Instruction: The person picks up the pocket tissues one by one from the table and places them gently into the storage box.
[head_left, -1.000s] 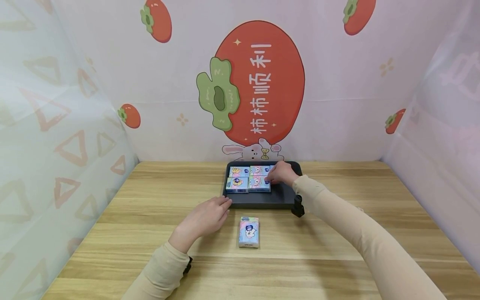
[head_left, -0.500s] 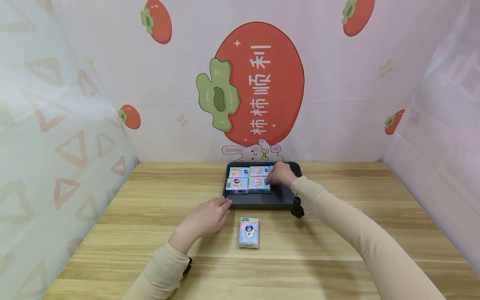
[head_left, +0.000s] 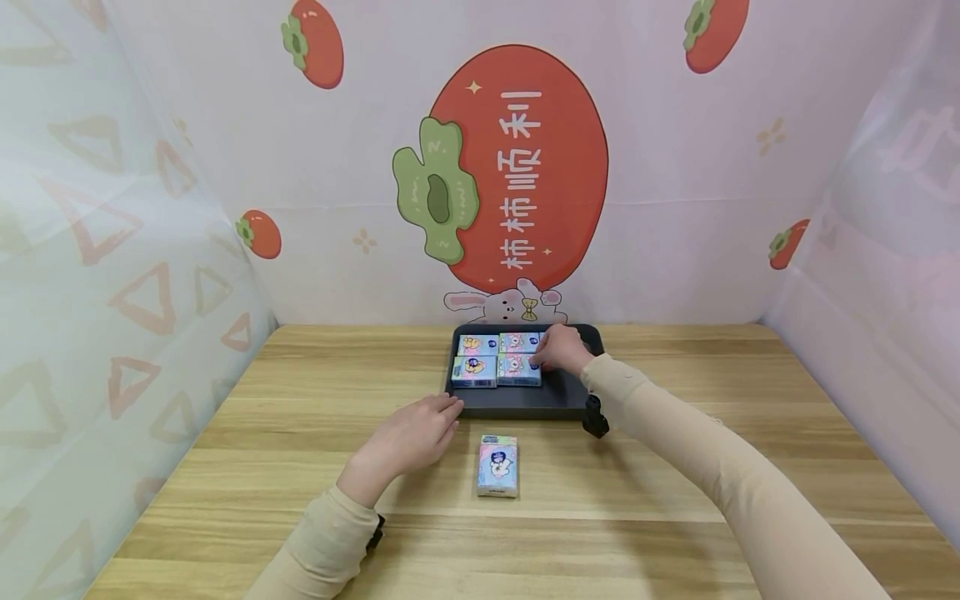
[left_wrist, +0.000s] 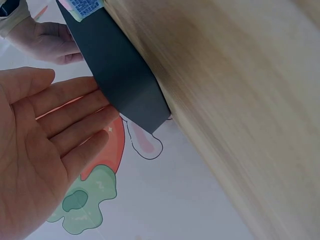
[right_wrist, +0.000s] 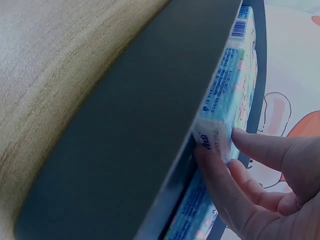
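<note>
A dark tray (head_left: 525, 412) near the back of the table holds several small tissue packs in two rows, pastel blue with cartoon prints. My right hand (head_left: 564, 348) reaches over its right side. Thumb and fingers pinch the end of the front-row right tissue pack (head_left: 517, 369); in the right wrist view they meet the white printed end of that pack (right_wrist: 222, 95). Part of a pack behind it is covered by this hand. My left hand (head_left: 408, 433) has its fingers straight, fingertips at the tray's front left corner; the left wrist view shows its bare palm (left_wrist: 35, 150).
One more tissue pack (head_left: 498, 467) lies on the wooden table (head_left: 570, 550) in front of the tray. Behind the tray rises a fabric backdrop (head_left: 667, 208) printed with persimmons and a rabbit. Similar cloth walls (head_left: 112, 250) stand left and right. Each wrist carries a black camera mount (head_left: 596, 417).
</note>
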